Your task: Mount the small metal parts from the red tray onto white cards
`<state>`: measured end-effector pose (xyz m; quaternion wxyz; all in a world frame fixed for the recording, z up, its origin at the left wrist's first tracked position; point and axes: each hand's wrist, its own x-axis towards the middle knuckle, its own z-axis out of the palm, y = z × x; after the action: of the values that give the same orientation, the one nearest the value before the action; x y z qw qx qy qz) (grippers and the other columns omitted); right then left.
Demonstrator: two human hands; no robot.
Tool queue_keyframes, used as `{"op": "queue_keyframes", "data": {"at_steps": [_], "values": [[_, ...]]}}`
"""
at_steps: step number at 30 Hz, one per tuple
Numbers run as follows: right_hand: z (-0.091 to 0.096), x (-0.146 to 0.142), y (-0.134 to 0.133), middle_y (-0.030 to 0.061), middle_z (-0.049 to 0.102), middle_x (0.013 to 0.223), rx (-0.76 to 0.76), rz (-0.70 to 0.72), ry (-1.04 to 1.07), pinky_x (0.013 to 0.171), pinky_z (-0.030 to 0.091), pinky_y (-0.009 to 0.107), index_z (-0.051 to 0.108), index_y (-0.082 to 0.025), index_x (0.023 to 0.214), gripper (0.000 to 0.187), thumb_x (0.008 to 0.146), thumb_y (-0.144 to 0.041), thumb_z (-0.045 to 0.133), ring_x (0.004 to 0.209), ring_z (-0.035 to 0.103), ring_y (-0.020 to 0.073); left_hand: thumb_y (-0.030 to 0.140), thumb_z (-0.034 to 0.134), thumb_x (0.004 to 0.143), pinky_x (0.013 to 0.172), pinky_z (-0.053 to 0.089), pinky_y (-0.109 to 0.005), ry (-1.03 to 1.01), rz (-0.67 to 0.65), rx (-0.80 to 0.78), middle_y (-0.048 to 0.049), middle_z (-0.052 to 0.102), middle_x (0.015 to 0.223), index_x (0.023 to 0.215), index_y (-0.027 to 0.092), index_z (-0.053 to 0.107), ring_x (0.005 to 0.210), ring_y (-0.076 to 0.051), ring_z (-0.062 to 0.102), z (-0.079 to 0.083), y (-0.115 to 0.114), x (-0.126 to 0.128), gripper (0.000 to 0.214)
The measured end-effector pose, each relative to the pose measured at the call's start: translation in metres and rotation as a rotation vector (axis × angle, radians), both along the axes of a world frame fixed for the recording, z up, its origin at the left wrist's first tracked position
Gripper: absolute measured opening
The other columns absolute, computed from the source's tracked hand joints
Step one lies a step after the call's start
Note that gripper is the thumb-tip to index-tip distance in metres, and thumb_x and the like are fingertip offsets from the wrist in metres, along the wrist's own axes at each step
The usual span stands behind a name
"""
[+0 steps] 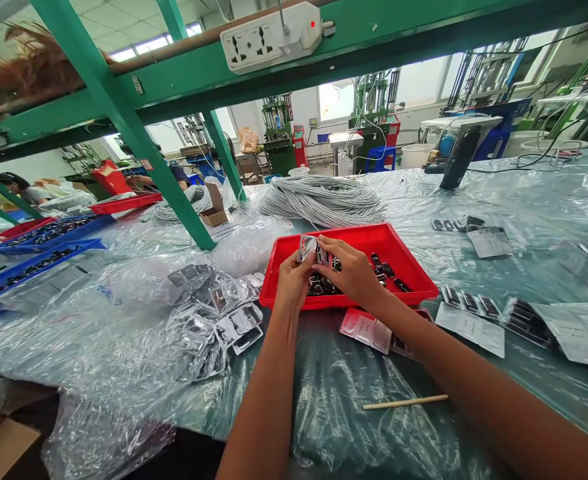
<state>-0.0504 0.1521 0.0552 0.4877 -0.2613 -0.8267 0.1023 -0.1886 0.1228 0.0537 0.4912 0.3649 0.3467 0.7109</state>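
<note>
Over the red tray (414, 280), both of my hands meet. My left hand (291, 280) is closed on a small clear plastic bag (307, 248), held upright. My right hand (354, 273) pinches the same bag from the right, fingers on its top edge. Several small black parts (387, 272) lie loose in the tray under my hands. A pile of filled clear bags (219, 317) lies on the plastic-covered table to the left of the tray.
Rows of bagged parts (499, 313) and a wooden stick (404, 402) lie on the right and front. Grey cable coils (324, 200) sit behind the tray. A green frame post (174, 193) stands left, with blue trays (34, 267) beyond. Another person (19, 190) sits far left.
</note>
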Motion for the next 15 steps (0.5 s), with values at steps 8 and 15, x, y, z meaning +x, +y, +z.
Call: {"op": "queue_keyframes", "data": {"at_steps": [8, 15], "values": [[0.008, 0.001, 0.001, 0.0119, 0.077, 0.101, -0.239, -0.126, 0.028, 0.083, 0.058, 0.038, 0.075, -0.015, 0.094, 0.017, 0.084, -0.019, 0.062, 0.090, 0.074, 0.0265, 0.039, 0.082, 0.066, 0.066, 0.047, -0.026, 0.338, 0.200, -0.060, -0.0010, 0.070, 0.073, 0.086, 0.016, 0.075, 0.070, -0.016, 0.063, -0.005, -0.001, 0.003, 0.031], [0.023, 0.014, 0.004, 0.0167, 0.072, 0.115, -0.237, -0.291, -0.180, 0.088, 0.055, 0.042, 0.069, -0.012, 0.111, 0.029, 0.085, -0.020, 0.061, 0.103, 0.068, 0.0303, 0.034, 0.081, 0.067, 0.075, 0.052, -0.028, -0.006, 0.248, -0.121, -0.0031, 0.072, 0.085, 0.086, 0.018, 0.069, 0.080, -0.017, 0.068, -0.004, 0.009, -0.007, 0.028]]}}
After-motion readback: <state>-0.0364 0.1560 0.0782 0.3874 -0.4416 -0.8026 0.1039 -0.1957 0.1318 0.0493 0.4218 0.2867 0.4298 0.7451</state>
